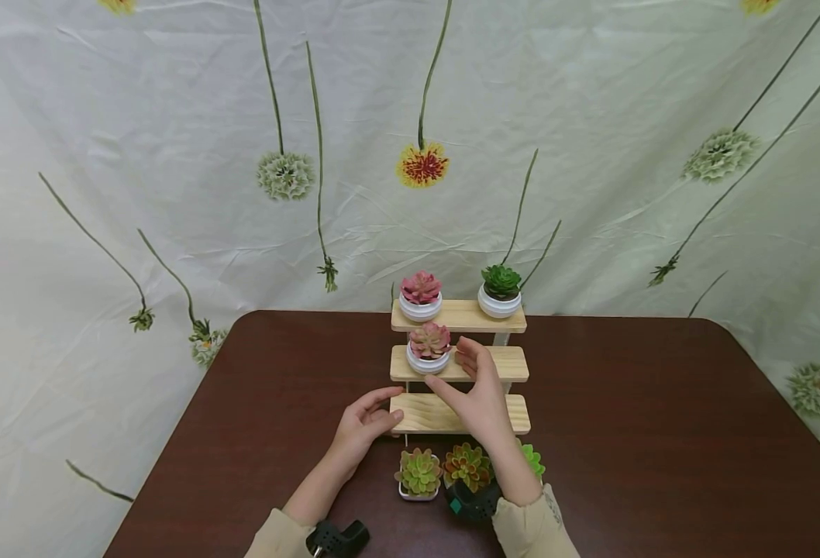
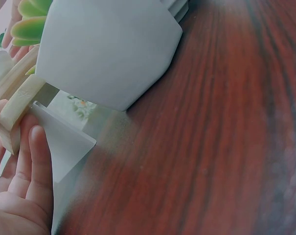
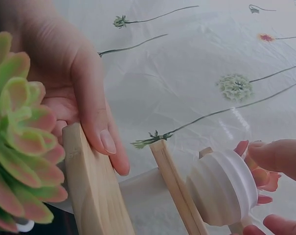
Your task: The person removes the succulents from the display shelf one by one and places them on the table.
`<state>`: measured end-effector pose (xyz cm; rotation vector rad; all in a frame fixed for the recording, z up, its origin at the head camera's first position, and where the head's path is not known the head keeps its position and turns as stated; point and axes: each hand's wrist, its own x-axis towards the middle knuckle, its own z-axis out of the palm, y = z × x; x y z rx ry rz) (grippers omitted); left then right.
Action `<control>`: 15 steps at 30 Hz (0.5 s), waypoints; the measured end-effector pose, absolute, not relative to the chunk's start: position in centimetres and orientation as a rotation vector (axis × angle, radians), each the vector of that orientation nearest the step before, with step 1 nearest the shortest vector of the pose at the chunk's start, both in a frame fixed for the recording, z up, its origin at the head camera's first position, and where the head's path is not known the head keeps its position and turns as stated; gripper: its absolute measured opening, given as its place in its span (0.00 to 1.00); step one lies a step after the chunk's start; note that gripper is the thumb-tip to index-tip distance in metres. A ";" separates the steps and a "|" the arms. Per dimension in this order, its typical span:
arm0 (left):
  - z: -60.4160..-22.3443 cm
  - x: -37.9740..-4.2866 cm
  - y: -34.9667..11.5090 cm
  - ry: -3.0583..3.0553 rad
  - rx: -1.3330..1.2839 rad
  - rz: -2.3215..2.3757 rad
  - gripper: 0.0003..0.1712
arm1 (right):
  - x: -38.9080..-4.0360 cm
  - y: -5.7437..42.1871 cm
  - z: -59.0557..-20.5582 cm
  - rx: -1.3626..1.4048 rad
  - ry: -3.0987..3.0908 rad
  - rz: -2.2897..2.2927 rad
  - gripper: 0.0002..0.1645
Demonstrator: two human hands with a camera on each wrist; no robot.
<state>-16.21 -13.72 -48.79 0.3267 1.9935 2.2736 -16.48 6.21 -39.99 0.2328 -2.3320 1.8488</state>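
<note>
A three-tier wooden display stand (image 1: 427,413) stands on the table. My left hand (image 1: 361,430) pinches the left end of its lowest board, thumb on top and fingers underneath, as the left wrist view shows. On the left of the middle board sits a pink succulent in a round white pot (image 1: 429,348). My right hand (image 1: 481,395) is beside that pot, fingers spread at its right and thumb near its lower front. In the right wrist view its fingertips (image 3: 272,154) are close to the pink leaves; contact is hard to tell.
The top board carries another pink potted succulent (image 1: 420,296) at left and a green one (image 1: 500,291) at right. Before the stand are a light green succulent (image 1: 419,473), an orange-green one (image 1: 467,465) and a bright green one (image 1: 532,459), partly hidden by my right arm. A flowered cloth (image 1: 354,232) hangs behind.
</note>
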 end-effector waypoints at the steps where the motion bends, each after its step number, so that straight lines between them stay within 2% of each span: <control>1: -48.8 -16.2 -13.7 1.993 0.329 2.274 0.24 | -16.5 6.1 -40.0 0.236 -2.327 1.855 0.43; 15: -49.0 -16.3 -13.8 2.006 0.323 2.260 0.24 | -16.9 5.5 -40.0 0.217 -2.339 1.831 0.43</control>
